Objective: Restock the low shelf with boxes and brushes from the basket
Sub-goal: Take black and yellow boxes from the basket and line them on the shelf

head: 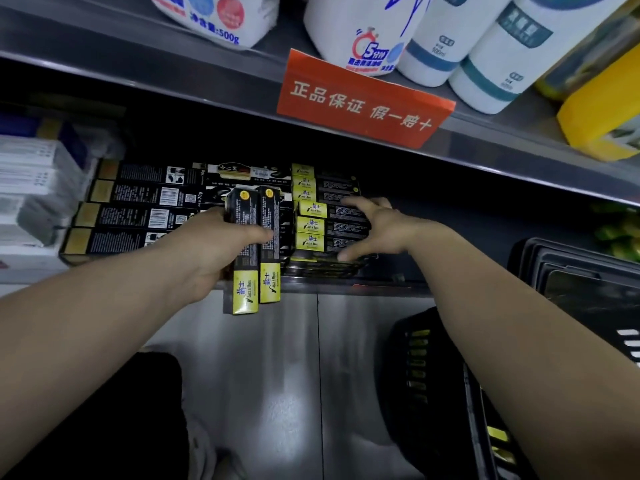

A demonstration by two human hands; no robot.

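Head view puts the two long boxes (254, 244) just left of centre, side by side and upright on their long axis. Their yellow ends point toward six o'clock, past the front lip of the low shelf (346, 285). Our left hand (211, 251) holds both at mid-length, with the thumb laid across their faces and the fingers wrapped behind.

We judge them to be light, stiff cardboard cartons. The printed skin looks smooth, so one may slide against the other, and a hard squeeze would dent the walls. The best hold seems to be on the long flat sides near the middle, not on the end flaps.

At three o'clock from the pair is the stack of matching yellow-ended boxes (311, 225), lying flat on the shelf. Our right hand (372, 226) is spread over it. The fingers reach the far rows and the thumb presses the near edge, which seems to be squaring the pile or opening a slot.

At nine o'clock lie the black boxes with gold ends (131, 216), and beyond them are white packs (31, 174). At twelve o'clock a red sign (363, 98) hangs from the upper shelf under white bottles (485, 46).

The black basket (398, 375) sits on the floor at five o'clock, and more yellow ends show through its slots. We cannot make out any brushes.
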